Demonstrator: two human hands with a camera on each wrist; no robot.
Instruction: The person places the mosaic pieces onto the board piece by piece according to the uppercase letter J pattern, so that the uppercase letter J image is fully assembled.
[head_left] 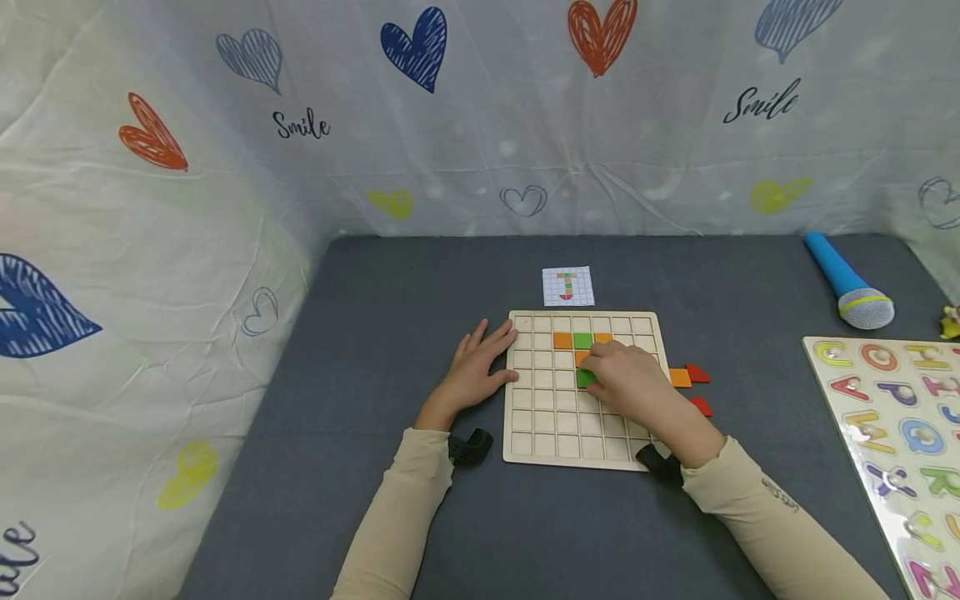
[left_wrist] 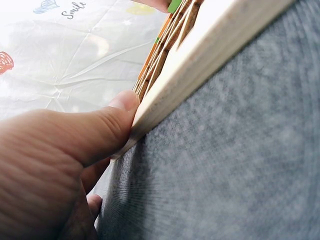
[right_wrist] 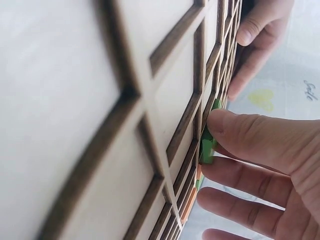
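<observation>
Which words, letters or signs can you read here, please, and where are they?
"Smile": backdrop, twice in head view; lower-left word cut off.
"J": figure on the card.
"O", "X": letter board; other letters uncertain.
Right sleeve: print too small to read.

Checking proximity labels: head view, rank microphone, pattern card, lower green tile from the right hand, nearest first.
1. Lower green tile: touching the right hand, at the grid board.
2. Pattern card: just past the board's far edge.
3. Microphone: farther off, toward the table's far-right corner.
</observation>
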